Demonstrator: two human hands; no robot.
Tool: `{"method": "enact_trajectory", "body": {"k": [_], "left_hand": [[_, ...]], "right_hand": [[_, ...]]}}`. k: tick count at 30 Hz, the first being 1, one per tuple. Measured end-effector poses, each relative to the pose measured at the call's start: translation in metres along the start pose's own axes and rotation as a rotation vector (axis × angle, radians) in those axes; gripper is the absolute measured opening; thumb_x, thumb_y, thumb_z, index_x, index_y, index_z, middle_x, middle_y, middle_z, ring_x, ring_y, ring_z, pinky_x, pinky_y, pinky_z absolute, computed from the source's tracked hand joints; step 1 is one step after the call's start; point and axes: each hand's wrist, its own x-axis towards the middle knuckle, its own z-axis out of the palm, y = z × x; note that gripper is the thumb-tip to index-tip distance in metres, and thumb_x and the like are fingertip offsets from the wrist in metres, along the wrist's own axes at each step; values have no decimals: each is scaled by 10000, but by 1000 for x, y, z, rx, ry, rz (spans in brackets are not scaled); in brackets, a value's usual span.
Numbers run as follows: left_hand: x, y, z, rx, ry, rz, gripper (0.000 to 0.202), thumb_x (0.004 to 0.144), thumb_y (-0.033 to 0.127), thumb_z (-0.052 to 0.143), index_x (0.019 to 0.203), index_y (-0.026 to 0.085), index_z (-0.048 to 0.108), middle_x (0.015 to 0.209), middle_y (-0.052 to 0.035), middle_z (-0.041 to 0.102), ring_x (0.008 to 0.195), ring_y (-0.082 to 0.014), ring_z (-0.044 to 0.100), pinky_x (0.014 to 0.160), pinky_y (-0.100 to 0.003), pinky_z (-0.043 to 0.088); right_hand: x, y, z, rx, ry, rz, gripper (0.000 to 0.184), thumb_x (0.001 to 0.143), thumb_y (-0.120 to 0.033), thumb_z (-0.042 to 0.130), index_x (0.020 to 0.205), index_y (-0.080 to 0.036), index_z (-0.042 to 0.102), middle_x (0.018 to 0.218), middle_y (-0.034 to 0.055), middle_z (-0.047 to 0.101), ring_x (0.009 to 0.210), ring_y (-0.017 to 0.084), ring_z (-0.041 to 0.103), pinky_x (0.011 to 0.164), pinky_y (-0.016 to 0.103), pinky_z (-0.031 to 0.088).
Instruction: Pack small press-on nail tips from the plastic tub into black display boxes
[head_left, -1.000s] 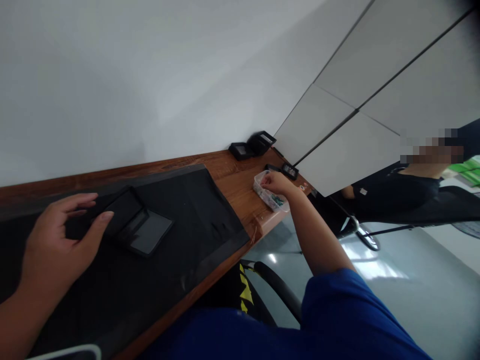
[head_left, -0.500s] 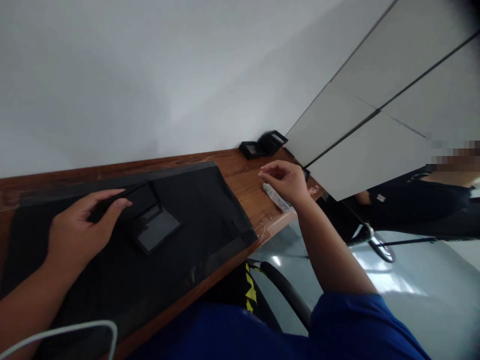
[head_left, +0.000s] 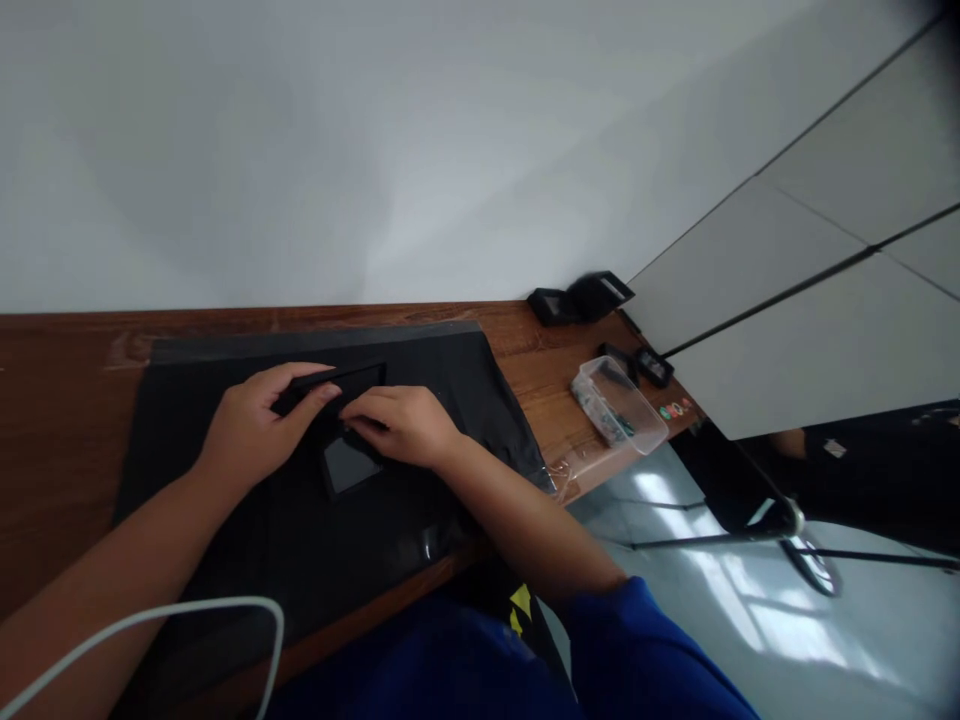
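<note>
A black case (head_left: 352, 465), its two halves opened out, lies over the black mat (head_left: 450, 380). My left hand (head_left: 259, 415) grips the upper half by its left edge, thumb in front and fingers behind, and keeps it tilted up. The lower half rests on the mat and shows a smooth grey panel. My right hand (head_left: 405, 425) is closed, its fingertips pressed together where the halves meet. Whatever those fingers hold, if anything, is too small or hidden.
To the right stands a clear plastic box (head_left: 619, 405) with small parts inside. Black cases (head_left: 577, 298) sit by the wall, with small dark pieces (head_left: 652, 366) nearer the partition. A white cable (head_left: 225, 603) loops at lower left. Another person's dark sleeve (head_left: 862, 470) shows far right.
My right hand has come left from beside the clear box to the middle of the black case. My left hand still holds the case. The view has shifted, uncovering the clear box.
</note>
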Motion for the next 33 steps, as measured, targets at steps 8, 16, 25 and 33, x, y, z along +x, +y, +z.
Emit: {"method": "enact_trajectory", "body": {"k": [8, 16, 25, 33], "left_hand": [[2, -3, 4, -16, 2, 42, 427, 952, 646, 640, 1091, 289, 828, 1098, -60, 877, 1060, -310, 809, 1014, -419, 634], [0, -3, 4, -4, 9, 49, 449, 975, 645, 607, 1092, 269, 823, 1071, -67, 868, 1042, -303, 808, 994, -421, 632], [-2, -5, 3, -1, -19, 67, 464, 1016, 619, 553, 1140, 238, 788, 1058, -89, 862, 1018, -306, 805, 980, -443, 616], [0, -5, 4, -27, -40, 53, 465, 1006, 625, 540, 1110, 238, 776, 1006, -71, 854, 962, -299, 801, 914, -418, 613]], "right_hand": [[-6, 15, 8, -28, -3, -39, 138, 1094, -319, 684, 1144, -248, 790, 1115, 66, 861, 1025, 206, 797, 925, 309, 565], [-16, 23, 0, 97, 97, -113, 132, 1065, -338, 714, 1114, -239, 786, 1118, 69, 853, 1057, 226, 784, 1004, 370, 584], [-13, 25, 4, 97, 97, -57, 246, 1006, -347, 805, 1230, -252, 765, 1229, 60, 844, 1136, 256, 733, 1072, 421, 536], [-9, 24, 18, 103, 175, -16, 293, 999, -281, 800, 1283, -208, 779, 1170, 63, 868, 1040, 240, 711, 1008, 389, 561]]}}
